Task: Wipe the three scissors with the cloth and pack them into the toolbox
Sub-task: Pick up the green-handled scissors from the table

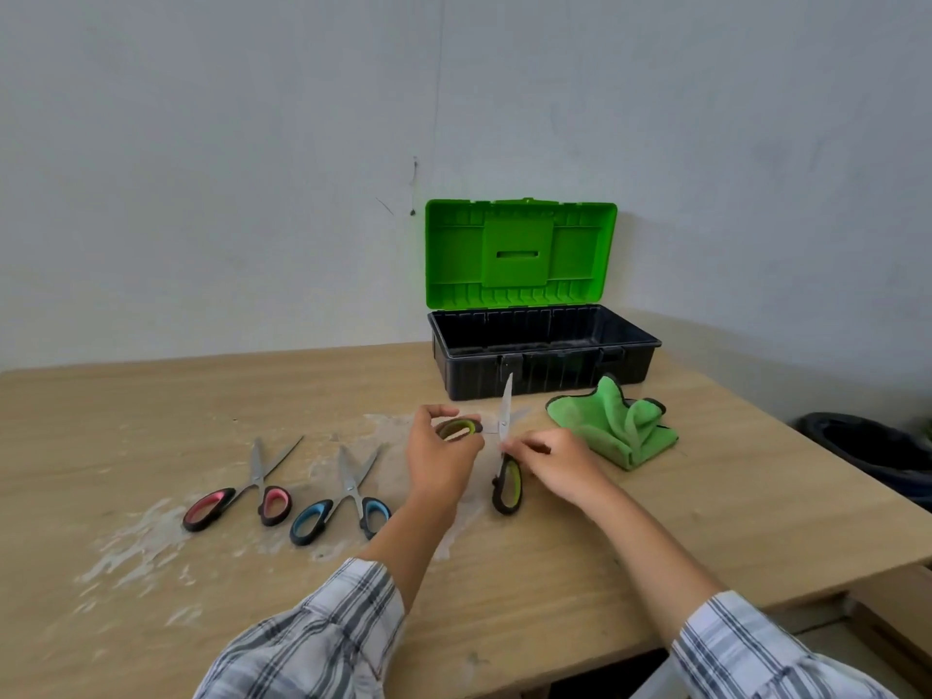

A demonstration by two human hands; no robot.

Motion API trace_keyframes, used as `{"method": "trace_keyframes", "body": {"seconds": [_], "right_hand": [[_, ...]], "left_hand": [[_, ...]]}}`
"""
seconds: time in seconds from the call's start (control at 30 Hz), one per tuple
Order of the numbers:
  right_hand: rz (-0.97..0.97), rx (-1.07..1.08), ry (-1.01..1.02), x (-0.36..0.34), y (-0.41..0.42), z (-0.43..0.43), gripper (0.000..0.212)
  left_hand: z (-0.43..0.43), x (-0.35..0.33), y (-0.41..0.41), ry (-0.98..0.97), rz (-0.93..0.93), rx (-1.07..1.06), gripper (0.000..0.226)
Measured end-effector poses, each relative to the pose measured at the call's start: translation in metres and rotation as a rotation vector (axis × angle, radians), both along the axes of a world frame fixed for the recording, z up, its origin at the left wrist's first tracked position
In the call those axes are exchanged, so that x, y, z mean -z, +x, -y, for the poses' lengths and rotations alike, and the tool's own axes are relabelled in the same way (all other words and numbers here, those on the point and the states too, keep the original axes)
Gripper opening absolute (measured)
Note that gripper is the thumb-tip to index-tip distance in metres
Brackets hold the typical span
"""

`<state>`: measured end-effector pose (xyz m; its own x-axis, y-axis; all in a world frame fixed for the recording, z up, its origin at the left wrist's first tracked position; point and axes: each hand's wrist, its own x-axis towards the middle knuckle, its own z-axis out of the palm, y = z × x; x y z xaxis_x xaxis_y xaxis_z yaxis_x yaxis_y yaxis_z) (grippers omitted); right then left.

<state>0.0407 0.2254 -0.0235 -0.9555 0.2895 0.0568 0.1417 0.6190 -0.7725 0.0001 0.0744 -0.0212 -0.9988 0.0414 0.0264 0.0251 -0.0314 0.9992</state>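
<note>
Green-handled scissors [507, 484] are held open between both hands, one blade pointing up at the toolbox. My left hand [440, 464] grips one green handle loop. My right hand [552, 461] pinches the scissors near the pivot, just above the other handle. Pink-handled scissors [242, 496] and blue-handled scissors [343, 512] lie open on the wooden table to the left. The crumpled green cloth [613, 428] rests right of my hands, in front of the black toolbox [542, 368], whose green lid [519, 254] stands open.
White dusty smears cover the table [151, 547] around the pink and blue scissors. The table's right edge drops off beside a dark bin [872, 451]. A pale wall stands close behind the toolbox.
</note>
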Motion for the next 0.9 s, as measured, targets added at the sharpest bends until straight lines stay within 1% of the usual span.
{"method": "trace_keyframes", "body": {"seconds": [0.07,0.17,0.23,0.3,0.4,0.47,0.53,0.6,0.67,0.73,0.77,0.87,0.9], "right_hand": [[0.009,0.008,-0.106,-0.002,-0.002,0.003,0.031],[-0.042,0.005,-0.261,-0.002,-0.005,0.006,0.015],[-0.088,-0.019,-0.312,-0.003,-0.006,0.01,0.017],[-0.104,-0.023,-0.303,-0.003,-0.007,0.014,0.019],[-0.071,-0.019,-0.25,-0.004,-0.008,0.013,0.023],[0.002,-0.028,-0.189,-0.01,-0.005,0.005,0.023],[0.017,0.016,-0.068,-0.016,-0.003,-0.009,0.022],[-0.041,0.176,0.101,-0.019,-0.002,-0.027,0.028],[-0.087,0.423,0.258,-0.02,0.0,-0.047,0.027],[-0.075,0.616,0.341,-0.015,0.004,-0.067,0.025],[-0.043,0.651,0.354,-0.011,0.005,-0.075,0.027],[0.122,0.599,0.375,0.002,0.008,-0.088,0.044],[0.153,0.573,0.378,0.004,0.008,-0.088,0.047]], "left_hand": [[-0.003,0.003,-0.004,0.094,0.03,-0.012,0.034],[-0.009,0.006,-0.007,0.272,0.14,-0.008,0.028],[-0.014,0.008,-0.008,0.393,0.196,0.055,0.02],[-0.018,0.009,-0.009,0.353,0.207,0.088,0.019],[-0.021,0.011,-0.017,0.303,0.231,0.057,0.018],[-0.023,0.01,-0.02,0.333,0.275,0.026,0.014],[-0.025,0.009,-0.022,0.4,0.321,-0.013,0.015],[-0.027,0.009,-0.025,0.452,0.33,-0.026,0.019],[-0.026,0.009,-0.028,0.502,0.326,-0.007,0.025],[-0.025,0.01,-0.029,0.536,0.315,0.022,0.029],[-0.025,0.011,-0.028,0.542,0.308,0.033,0.031],[-0.026,0.018,-0.028,0.536,0.298,0.043,0.035],[-0.026,0.018,-0.027,0.522,0.291,0.04,0.038]]}}
